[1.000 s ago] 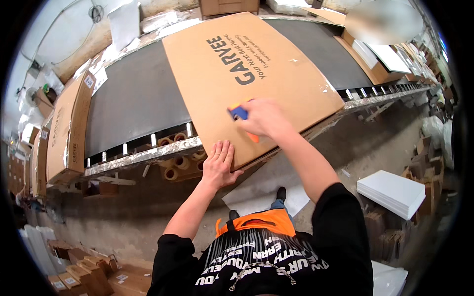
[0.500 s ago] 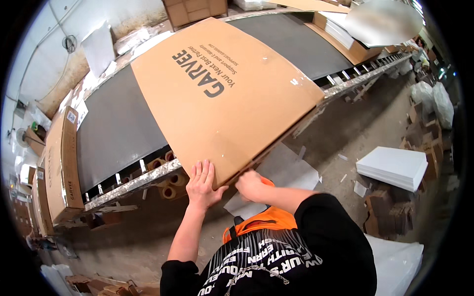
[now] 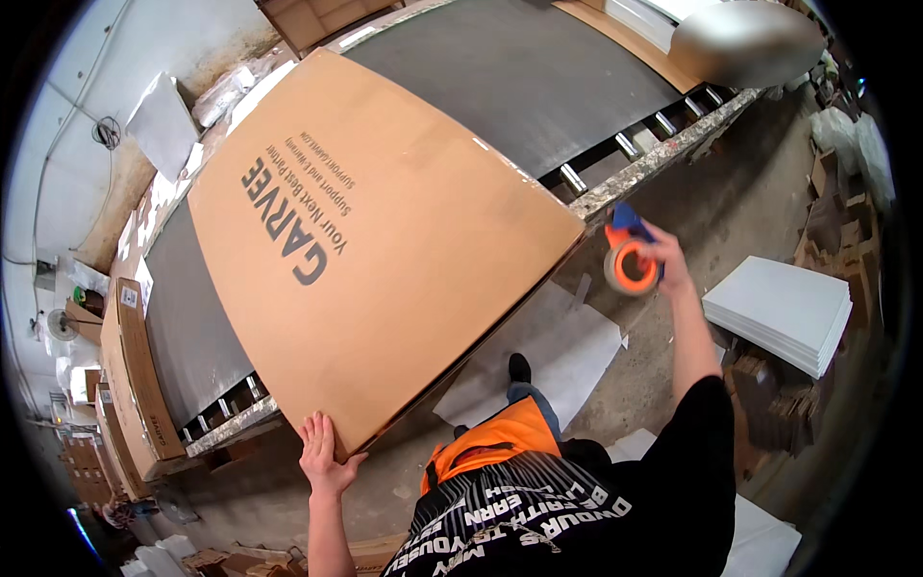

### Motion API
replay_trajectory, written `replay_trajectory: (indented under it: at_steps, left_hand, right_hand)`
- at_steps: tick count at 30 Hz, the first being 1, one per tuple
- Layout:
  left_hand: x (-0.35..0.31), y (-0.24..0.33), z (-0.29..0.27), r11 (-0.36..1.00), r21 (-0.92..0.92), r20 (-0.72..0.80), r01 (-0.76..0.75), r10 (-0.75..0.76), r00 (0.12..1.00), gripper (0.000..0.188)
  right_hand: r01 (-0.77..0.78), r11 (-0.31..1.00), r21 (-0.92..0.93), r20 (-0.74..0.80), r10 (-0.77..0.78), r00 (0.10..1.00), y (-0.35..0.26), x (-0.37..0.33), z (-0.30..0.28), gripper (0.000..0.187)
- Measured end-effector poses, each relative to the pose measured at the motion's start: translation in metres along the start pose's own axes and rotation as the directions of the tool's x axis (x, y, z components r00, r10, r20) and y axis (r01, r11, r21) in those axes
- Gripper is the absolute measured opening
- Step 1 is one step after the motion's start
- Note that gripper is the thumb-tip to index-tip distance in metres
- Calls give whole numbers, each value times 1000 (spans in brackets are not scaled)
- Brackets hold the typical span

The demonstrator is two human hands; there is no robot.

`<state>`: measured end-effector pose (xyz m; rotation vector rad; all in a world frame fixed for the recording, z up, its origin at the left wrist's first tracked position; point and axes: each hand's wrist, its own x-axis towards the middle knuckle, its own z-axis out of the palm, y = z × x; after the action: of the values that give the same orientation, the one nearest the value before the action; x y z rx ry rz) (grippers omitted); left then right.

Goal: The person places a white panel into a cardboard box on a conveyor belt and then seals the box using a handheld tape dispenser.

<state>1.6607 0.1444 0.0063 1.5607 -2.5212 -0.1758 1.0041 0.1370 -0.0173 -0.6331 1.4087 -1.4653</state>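
A large flat brown cardboard box [image 3: 413, 212] with dark printing lies across the conveyor belt, its near side jutting past the rail. My left hand [image 3: 325, 452] rests spread on the box's near left corner, fingers on top and thumb at the edge. Off the box's right corner, in the air, my right hand [image 3: 667, 258] is closed round a tape dispenser [image 3: 615, 252] with a blue top part and an orange hub. The dispenser is apart from the box. Part of its handle is hidden by my fingers.
The dark conveyor belt [image 3: 519, 77] runs between metal rollers and a worn rail [image 3: 654, 154]. More cardboard boxes [image 3: 139, 375] stand at its left end. White foam sheets [image 3: 784, 313] are stacked at the right above folded cardboard. A white sheet [image 3: 567, 337] lies on the floor by my foot.
My right hand has swung from the box's near edge out to the right, and the tape dispenser now shows clearly. The box and my left hand appear farther left and lower in view.
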Motion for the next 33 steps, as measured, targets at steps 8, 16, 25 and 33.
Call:
replay_trajectory:
  at_steps: [8,16,25,33]
  left_hand:
    - [-6,-16,8,995,21,50,95,-96,994,110]
    - [105,46,-33,997,57,270,-56,39,962,92]
    - [346,358,18,-54,132,441,-990,897,10,19]
    - [364,316,73,-274,163,553,-948,821,-142,32]
  right_hand:
    - [-276,896,-348,456,418,786,-17,84,-29,42]
    - [-266,938,223,145,238,960,15,-121,126,62]
    - [-196,972,131,-53,205,977,55,-114,168,60]
    - [-84,994,70,-133,93,987,81,-139,211,61]
